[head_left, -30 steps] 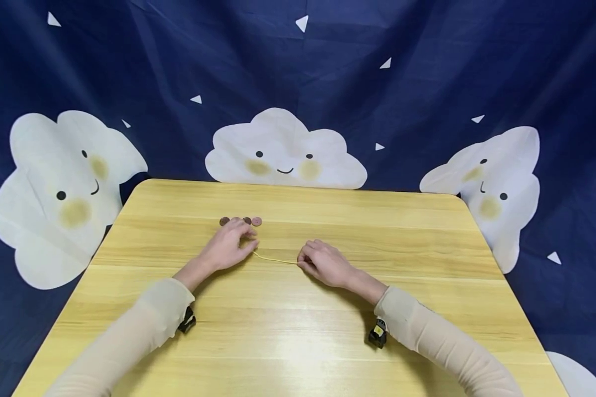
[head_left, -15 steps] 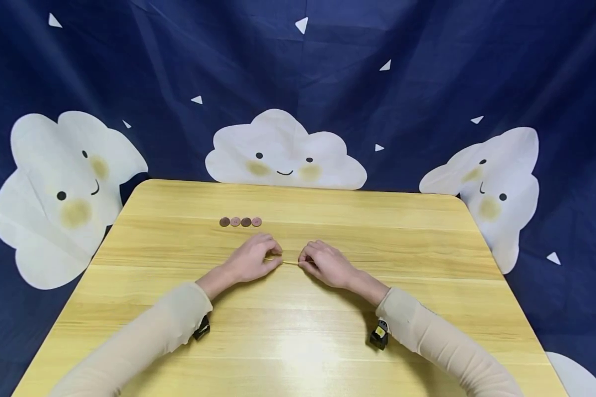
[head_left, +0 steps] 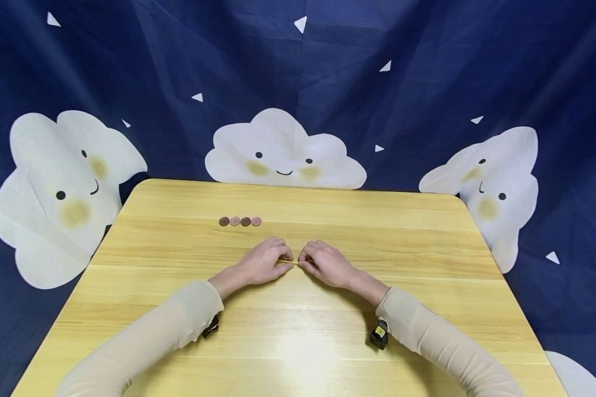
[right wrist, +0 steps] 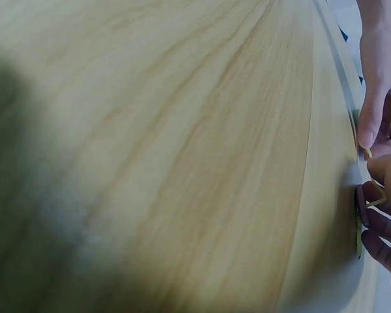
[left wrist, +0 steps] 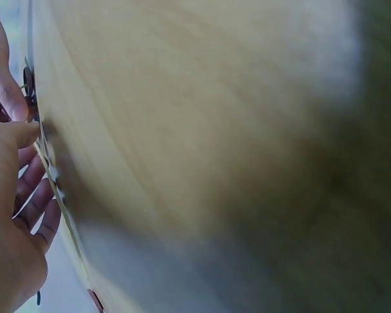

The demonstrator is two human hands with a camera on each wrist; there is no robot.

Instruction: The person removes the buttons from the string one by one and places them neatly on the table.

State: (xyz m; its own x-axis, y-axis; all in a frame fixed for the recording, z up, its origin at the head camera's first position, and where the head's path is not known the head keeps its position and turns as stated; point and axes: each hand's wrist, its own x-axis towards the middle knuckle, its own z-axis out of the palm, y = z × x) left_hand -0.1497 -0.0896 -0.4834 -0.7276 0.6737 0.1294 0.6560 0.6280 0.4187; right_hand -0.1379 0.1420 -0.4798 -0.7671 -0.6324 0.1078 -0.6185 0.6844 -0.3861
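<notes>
A thin yellow cord [head_left: 295,263] runs between my two hands over the wooden table. My left hand [head_left: 265,262] pinches it between thumb and forefinger, the other fingers loosely bent. Close on the right, my right hand [head_left: 330,266] pinches the cord too, the fingertips of both hands nearly meeting. In the right wrist view, a bit of cord [right wrist: 376,203] loops behind the right thumb. A brownish disc [right wrist: 361,205] shows beside the right fingers; whether they hold it I cannot tell. A dark round edge [left wrist: 28,79] shows by the right hand in the left wrist view.
Several round buttons, dark brown and pink by turns, lie in a row beyond the left hand, a pink button [head_left: 256,221] at its right end. The wooden table [head_left: 402,231] ends at a blue curtain [head_left: 407,99] printed with white clouds.
My left hand has moved from beside the buttons right and nearer, up to the right hand, uncovering the row. The cord span between the hands has shortened. The right hand stays put.
</notes>
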